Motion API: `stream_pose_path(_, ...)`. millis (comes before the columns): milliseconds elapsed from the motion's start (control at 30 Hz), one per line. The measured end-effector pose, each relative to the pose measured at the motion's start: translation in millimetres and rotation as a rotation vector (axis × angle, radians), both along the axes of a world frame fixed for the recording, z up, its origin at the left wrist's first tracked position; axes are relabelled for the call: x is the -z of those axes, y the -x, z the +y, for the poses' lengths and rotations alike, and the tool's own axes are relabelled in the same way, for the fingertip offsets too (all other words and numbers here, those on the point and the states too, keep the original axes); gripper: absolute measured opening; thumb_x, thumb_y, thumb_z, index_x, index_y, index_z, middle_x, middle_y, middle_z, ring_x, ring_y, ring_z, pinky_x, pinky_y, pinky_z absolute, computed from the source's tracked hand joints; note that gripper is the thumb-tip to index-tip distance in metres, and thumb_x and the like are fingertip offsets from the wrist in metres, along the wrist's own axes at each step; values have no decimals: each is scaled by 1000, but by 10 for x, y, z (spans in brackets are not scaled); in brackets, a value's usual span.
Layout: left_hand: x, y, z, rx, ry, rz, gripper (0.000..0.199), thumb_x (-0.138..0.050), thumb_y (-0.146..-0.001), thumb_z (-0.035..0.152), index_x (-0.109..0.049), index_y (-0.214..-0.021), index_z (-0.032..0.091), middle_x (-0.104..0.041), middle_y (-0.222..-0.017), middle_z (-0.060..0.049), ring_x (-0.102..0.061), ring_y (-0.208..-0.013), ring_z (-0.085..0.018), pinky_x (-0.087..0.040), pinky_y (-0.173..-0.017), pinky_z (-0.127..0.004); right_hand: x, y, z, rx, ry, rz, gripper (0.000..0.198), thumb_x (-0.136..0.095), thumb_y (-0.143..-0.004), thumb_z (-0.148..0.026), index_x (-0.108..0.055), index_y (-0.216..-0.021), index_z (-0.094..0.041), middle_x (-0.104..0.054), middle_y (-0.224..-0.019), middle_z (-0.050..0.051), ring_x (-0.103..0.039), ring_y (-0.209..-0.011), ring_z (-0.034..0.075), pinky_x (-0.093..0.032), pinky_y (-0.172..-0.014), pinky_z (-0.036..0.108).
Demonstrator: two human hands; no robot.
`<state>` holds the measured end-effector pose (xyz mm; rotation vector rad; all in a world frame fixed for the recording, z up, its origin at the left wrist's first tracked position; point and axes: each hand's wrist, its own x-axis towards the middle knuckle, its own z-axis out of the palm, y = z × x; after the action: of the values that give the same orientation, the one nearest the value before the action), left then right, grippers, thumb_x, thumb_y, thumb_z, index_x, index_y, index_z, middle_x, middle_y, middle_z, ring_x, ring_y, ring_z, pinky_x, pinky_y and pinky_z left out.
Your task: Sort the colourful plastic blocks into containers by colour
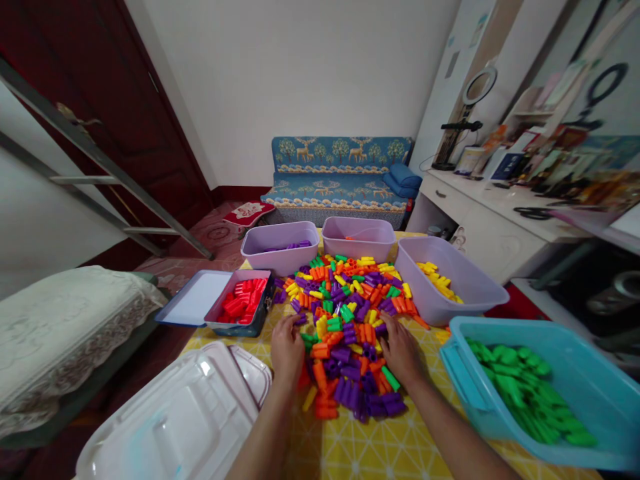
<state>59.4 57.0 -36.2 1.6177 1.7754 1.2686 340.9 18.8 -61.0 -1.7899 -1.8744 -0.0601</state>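
A heap of small plastic tube-shaped pieces (350,333) in purple, orange, yellow and green spreads over the middle of the table. At its left edge lies my left hand (289,348), fingers loosely bent and apart, by a purple piece (301,319). Across the heap, my right hand (401,350) reaches in from the right with its fingers stretched beside purple and orange pieces. Neither hand shows a clear grip on a piece. Near the right hand is a bright green piece (391,379); orange pieces (326,408) lie at the heap's near end.
Lilac bins hold purple pieces (287,247), a little orange (349,238) and yellow pieces (440,283). A turquoise bin (463,380) contains green pieces; an open tin (260,323) contains red ones. White lids (170,420) lie front left. A patterned sofa (340,187) stands behind.
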Motion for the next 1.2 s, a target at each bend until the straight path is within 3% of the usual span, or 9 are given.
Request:
stream_pose_path(200, 84, -243, -130, -70, 72, 54, 47, -47, -86, 27, -58, -130, 16, -53, -140, -16, -44, -134, -30, -32, -116, -46, -13, 5, -4, -3, 13, 9, 52, -48, -83, -10, -47, -135, -17, -58, -135, 13, -55, -125, 26, -46, -104, 42)
stream_pose_path(367, 20, -435, 15, 83, 113, -269, 53, -48, -88, 33, -51, -138, 16, -49, -147, -12, -43, -138, -25, -31, -117, -40, -5, 11, 2, 16, -4, 9, 53, -48, -82, -9, -48, -134, -19, -60, -134, 11, -57, -122, 25, -46, -103, 42)
stream_pose_path(467, -45, -440, 82, 186, 132, -397, 45, -48, -87, 31, -62, -127, 16, -61, -136, -11, -52, -131, -24, -37, -113, -41, -9, 13, 2, 10, -4, 7, 53, -49, -81, -9, -48, -133, -18, -59, -134, 12, -56, -123, 25, -46, -103, 42)
stream_pose_path(533, -89, -374, 96, 190, 87, -364, 38, -46, -84, 24, -70, -113, 17, -70, -121, -10, -59, -121, -24, -41, -109, -42, -17, 13, -1, -3, -3, 10, 51, -49, -82, -10, -49, -132, -17, -59, -134, 12, -56, -124, 25, -45, -105, 42)
stream_pose_path(633, -83, -218, 70, 31, -3, -228, 38, -43, -78, 15, -73, -101, 19, -72, -109, -8, -63, -110, -24, -46, -102, -43, -27, 11, -7, -2, 4, 15, 52, -48, -82, -10, -48, -133, -18, -59, -135, 11, -55, -125, 25, -44, -106, 42)
stream_pose_path(767, 122, -110, -29, -147, -8, -126, 41, -44, -71, 8, -71, -101, 18, -70, -108, -10, -62, -109, -26, -46, -102, -46, -26, 4, -5, 3, 24, 24, 53, -48, -83, -11, -47, -135, -19, -58, -136, 11, -55, -124, 25, -45, -105, 43)
stream_pose_path(933, 344, -251, -107, -111, -59, -121, 40, -45, -80, 14, -68, -112, 20, -63, -127, -10, -51, -128, -27, -35, -115, -49, -19, 7, 0, -3, 24, 36, 52, -46, -83, -10, -47, -135, -17, -57, -137, 12, -54, -125, 26, -44, -106, 45)
stream_pose_path(1067, 287, -328, 5, 49, -53, -183, 43, -45, -85, 19, -62, -125, 20, -57, -139, -9, -48, -133, -24, -35, -116, -45, -28, 12, -1, 3, 16, 29, 52, -49, -82, -10, -49, -133, -16, -59, -135, 13, -56, -123, 27, -46, -103, 44)
stream_pose_path(1200, 211, -320, 188, 103, -71, -139, 41, -45, -88, 23, -63, -125, 19, -57, -139, -10, -47, -134, -23, -34, -117, -43, -24, 6, 2, 0, 2, 41, 53, -49, -80, -9, -50, -133, -17, -60, -134, 13, -56, -123, 26, -46, -104, 44)
